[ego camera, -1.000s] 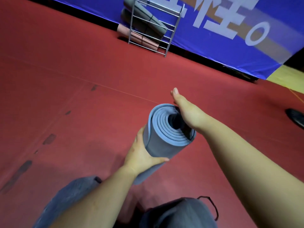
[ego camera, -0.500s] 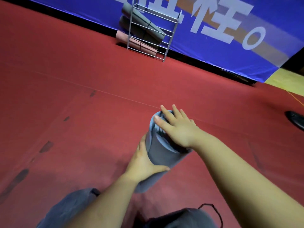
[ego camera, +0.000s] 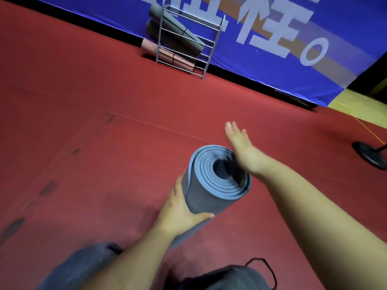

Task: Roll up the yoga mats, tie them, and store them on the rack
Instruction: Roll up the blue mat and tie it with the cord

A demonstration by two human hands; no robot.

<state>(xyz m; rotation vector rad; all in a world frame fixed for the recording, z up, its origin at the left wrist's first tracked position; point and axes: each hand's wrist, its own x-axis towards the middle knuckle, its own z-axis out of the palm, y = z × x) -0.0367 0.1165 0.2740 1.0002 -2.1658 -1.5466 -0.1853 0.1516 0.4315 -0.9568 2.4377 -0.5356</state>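
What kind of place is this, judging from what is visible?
Probably a sports hall or gym. The red floor looks like sports flooring, a metal rack by the blue banner holds rolled mats, and the left hand grips another rolled yoga mat.

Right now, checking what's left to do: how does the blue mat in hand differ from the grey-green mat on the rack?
The blue mat is gripped upright by the left hand; the grey-green mat lies slanted in the rack. A dark band circles the grey-green mat; none shows on the blue mat. The right hand hangs open by the blue mat's top; nothing touches the grey-green mat. Both are rolled.
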